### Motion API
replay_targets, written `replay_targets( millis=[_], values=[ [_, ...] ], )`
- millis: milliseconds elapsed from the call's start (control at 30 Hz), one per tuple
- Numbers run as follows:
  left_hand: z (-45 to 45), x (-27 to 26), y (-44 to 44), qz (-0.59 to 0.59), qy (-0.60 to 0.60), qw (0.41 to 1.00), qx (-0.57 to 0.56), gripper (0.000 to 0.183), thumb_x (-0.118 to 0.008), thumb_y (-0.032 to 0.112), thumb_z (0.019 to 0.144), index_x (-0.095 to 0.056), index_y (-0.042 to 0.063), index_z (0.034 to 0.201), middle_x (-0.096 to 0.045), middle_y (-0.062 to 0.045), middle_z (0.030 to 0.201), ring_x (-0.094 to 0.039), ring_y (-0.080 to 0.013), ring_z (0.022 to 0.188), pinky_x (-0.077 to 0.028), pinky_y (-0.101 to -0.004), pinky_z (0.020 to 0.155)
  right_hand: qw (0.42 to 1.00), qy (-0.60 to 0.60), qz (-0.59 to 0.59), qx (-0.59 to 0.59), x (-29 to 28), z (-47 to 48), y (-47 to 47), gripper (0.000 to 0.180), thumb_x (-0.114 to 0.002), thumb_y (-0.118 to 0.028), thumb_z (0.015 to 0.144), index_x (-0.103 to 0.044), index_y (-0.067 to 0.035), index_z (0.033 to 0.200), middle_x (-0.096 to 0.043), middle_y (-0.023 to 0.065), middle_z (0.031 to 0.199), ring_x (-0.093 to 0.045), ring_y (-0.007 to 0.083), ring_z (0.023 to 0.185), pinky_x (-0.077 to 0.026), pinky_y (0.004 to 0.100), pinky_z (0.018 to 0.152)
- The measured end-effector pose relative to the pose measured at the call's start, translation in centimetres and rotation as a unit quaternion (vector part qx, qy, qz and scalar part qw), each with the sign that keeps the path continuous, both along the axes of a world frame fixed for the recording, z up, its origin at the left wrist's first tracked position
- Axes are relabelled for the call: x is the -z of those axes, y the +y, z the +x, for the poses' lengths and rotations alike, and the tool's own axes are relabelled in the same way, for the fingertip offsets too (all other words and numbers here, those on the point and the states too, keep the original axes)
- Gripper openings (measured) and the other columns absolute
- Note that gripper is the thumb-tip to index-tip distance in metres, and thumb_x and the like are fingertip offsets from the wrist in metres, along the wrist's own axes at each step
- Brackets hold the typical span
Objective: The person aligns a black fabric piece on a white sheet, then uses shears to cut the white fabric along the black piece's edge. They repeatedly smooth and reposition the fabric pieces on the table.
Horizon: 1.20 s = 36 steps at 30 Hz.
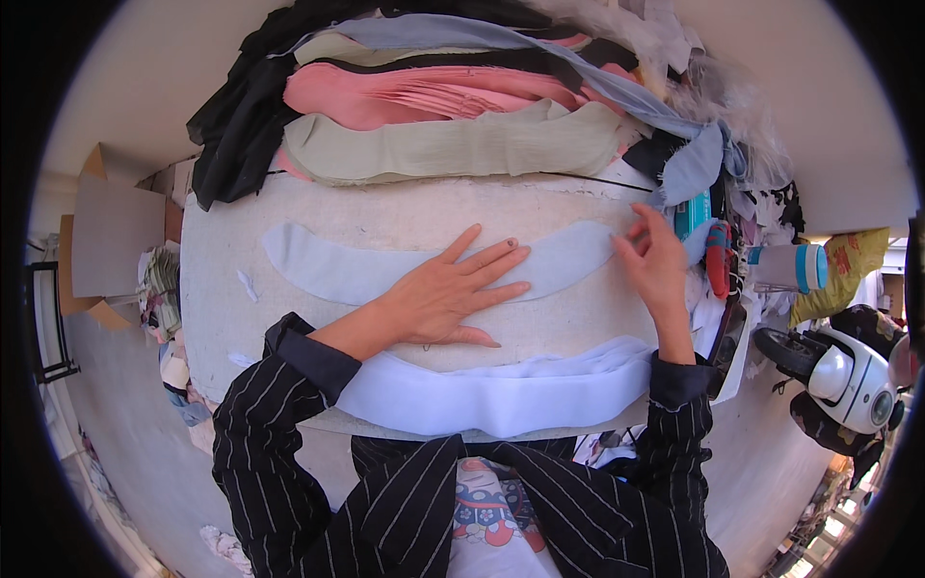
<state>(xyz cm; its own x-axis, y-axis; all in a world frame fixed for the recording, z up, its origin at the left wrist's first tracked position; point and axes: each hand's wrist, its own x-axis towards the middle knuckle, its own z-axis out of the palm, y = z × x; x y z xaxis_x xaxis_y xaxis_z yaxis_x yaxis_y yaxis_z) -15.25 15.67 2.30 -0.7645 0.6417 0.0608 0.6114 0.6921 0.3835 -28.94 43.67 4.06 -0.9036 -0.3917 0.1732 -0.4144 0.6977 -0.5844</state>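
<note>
A curved, light blue collar-shaped fabric piece lies flat across the cloth-covered table. My left hand rests palm down on its middle, fingers spread, hiding part of it. At the piece's right end is my right hand, its thumb tip by the rounded edge and its fingers loosely bent and apart. I see nothing held in that hand. Nearer my body, a stack of curved white fabric pieces lies along the table's front edge.
Behind lie pale green fabric, pink layered pieces, black cloth and a blue fabric strip. On the right are a teal box, a blue-lidded container and a white scooter. A cardboard box stands left.
</note>
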Motion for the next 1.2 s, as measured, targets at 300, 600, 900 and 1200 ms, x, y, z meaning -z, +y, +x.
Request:
replay_targets(
  millis=[300,600,900,1200],
  values=[
    [-0.2,0.1,-0.1,-0.041,0.027,0.999,0.008,0.080,-0.039,0.069,0.089,-0.038,0.017,0.149,-0.020,-0.014,0.161,-0.017,-0.0273,0.150,-0.006,-0.0534,0.120,0.944,-0.315,-0.063,-0.079,-0.3,-2.8,-3.7,0.023,-0.055,-0.020,0.099,-0.066,-0.002,0.091,-0.062,0.0000,0.072,-0.055,0.0056,0.057,-0.041,0.0212,0.050],
    [0.7,1.8,1.9,0.024,0.049,0.998,-0.009,0.077,-0.040,0.066,0.091,-0.038,0.014,0.149,-0.016,-0.019,0.161,-0.011,-0.0287,0.151,-0.003,-0.0562,0.119,0.963,-0.263,0.036,-0.048,-1.3,-4.5,-0.5,0.021,-0.062,-0.019,0.093,-0.065,0.000,0.083,-0.062,0.0027,0.065,-0.056,0.0080,0.053,-0.042,0.0238,0.049],
    [0.5,0.5,2.7,0.169,0.080,0.980,-0.072,0.067,-0.043,0.059,0.095,-0.049,0.010,0.140,-0.025,-0.021,0.156,-0.018,-0.0328,0.148,-0.005,-0.0609,0.117,0.934,-0.053,-0.119,-0.332,-5.4,-1.0,-22.9,0.015,-0.071,-0.009,0.078,-0.068,-0.001,0.090,-0.068,0.0098,0.074,-0.066,0.0192,0.068,-0.050,0.0313,0.063],
    [8.9,-3.0,-8.5,0.275,0.170,0.861,-0.392,0.012,-0.070,0.008,0.083,-0.071,0.009,0.095,-0.071,-0.007,0.094,-0.067,-0.0284,0.101,-0.040,-0.0529,0.104,0.952,0.097,-0.013,-0.289,1.6,-1.2,-35.0,0.013,-0.066,-0.016,0.080,-0.070,-0.004,0.083,-0.067,0.0163,0.081,-0.065,0.0353,0.076,-0.050,0.0411,0.068]
  ],
)
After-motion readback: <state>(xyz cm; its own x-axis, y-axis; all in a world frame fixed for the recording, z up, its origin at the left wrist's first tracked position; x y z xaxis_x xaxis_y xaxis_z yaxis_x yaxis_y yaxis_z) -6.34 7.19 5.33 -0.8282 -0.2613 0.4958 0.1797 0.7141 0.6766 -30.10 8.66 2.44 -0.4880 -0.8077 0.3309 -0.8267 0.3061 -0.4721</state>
